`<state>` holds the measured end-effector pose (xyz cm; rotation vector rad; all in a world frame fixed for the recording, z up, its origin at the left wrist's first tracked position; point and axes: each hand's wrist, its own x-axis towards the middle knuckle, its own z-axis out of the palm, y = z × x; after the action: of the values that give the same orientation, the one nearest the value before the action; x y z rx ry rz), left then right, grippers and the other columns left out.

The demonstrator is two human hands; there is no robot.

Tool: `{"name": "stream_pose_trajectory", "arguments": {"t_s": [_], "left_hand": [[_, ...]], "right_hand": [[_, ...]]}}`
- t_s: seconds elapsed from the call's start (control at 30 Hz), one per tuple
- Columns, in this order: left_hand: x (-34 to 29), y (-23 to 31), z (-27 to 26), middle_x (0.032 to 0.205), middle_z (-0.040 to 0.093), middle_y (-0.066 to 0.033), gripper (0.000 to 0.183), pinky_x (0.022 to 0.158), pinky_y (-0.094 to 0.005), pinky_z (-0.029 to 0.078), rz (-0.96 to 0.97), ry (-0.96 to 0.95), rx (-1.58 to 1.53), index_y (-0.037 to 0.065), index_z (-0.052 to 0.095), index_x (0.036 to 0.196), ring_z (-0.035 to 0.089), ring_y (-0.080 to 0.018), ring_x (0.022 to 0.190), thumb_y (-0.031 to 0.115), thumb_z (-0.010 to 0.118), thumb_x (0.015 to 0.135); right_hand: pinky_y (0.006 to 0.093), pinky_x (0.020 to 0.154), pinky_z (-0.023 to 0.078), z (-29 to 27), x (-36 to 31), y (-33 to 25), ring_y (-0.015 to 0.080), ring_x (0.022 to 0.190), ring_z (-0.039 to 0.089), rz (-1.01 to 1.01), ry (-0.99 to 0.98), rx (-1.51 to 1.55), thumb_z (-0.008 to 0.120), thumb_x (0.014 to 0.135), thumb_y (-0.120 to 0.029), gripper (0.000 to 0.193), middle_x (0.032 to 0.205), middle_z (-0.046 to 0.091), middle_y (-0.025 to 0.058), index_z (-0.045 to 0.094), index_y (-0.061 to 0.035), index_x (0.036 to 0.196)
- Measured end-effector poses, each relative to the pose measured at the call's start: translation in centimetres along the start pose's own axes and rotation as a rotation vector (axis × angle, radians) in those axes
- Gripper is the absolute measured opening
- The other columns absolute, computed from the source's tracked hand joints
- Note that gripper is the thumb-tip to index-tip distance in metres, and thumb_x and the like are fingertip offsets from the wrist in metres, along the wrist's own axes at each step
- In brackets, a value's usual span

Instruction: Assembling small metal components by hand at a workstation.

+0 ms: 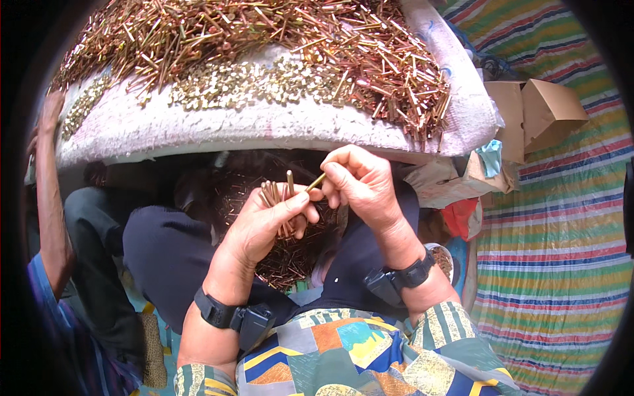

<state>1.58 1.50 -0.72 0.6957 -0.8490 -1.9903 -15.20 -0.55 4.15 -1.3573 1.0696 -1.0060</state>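
My left hand point(254, 221) is closed around a bunch of thin metal rods point(269, 193), coppery and brass-coloured, their ends sticking up past the fingers. Between its thumb and forefinger lies a single brass-coloured rod point(316, 183), slanting up to the right. My right hand point(363, 188) pinches the upper end of that same rod; whether a small part sits under those fingertips is hidden. In front of both hands, a white cloth-covered work surface point(264, 129) carries a large heap of coppery rods point(264, 33) and a band of small brass-coloured pieces point(244, 84).
More rods point(287, 267) lie below my hands between my knees. At the left edge another person's arm point(53, 191) reaches to the work surface. Cardboard boxes point(551, 115), a red bag point(460, 216) and a small tub point(441, 261) stand at the right, beside a striped sheet point(555, 264).
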Motion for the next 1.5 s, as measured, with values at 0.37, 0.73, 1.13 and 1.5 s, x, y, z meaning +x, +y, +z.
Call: {"name": "stream_pose_trajectory", "arguments": {"t_s": [0.37,0.73,1.13,1.5], "left_hand": [[0.5,0.2,0.2,0.053,0.053,-0.0042,0.02,0.036,-0.02,0.035,-0.045,0.11,0.006,0.001,0.059,0.078,0.047,-0.0097,0.041,0.021,0.06,0.082],[0.8,-0.3,0.1,0.052,0.051,-0.0021,0.018,0.035,-0.0191,0.033,0.008,0.198,-0.109,0.001,0.059,0.078,0.044,-0.008,0.039,0.019,0.062,0.08],[0.7,0.2,-0.1,0.054,0.053,-0.0026,0.017,0.036,-0.0185,0.035,0.064,0.205,-0.155,0.001,0.059,0.078,0.047,-0.0082,0.041,0.017,0.062,0.08],[0.1,0.8,-0.1,0.053,0.053,-0.0027,0.018,0.037,-0.019,0.035,0.105,0.185,-0.068,0.0,0.059,0.078,0.047,-0.0083,0.041,0.018,0.062,0.08]], "right_hand": [[0.0173,0.044,0.04,-1.5,0.1,0.3,0.0047,0.049,0.051,-0.003,0.061,0.061,0.055,0.086,-0.007,0.007,0.062,0.056,0.0022,0.056,-0.0001,0.087],[0.0366,0.075,0.043,-6.8,7.1,-0.2,0.0273,0.088,0.051,-0.656,0.42,-1.331,0.064,0.065,-0.003,0.019,0.084,0.055,0.0081,0.06,-0.0083,0.083],[0.0195,0.059,0.047,-3.8,3.7,-2.4,0.0093,0.064,0.059,-0.399,0.313,-0.047,0.062,0.078,0.001,0.011,0.076,0.063,0.0054,0.06,0.002,0.089],[0.0198,0.051,0.046,-3.1,3.3,-1.8,0.0111,0.058,0.059,-0.088,0.141,0.265,0.062,0.079,-0.003,0.011,0.071,0.062,0.0065,0.059,0.0016,0.088]]}}
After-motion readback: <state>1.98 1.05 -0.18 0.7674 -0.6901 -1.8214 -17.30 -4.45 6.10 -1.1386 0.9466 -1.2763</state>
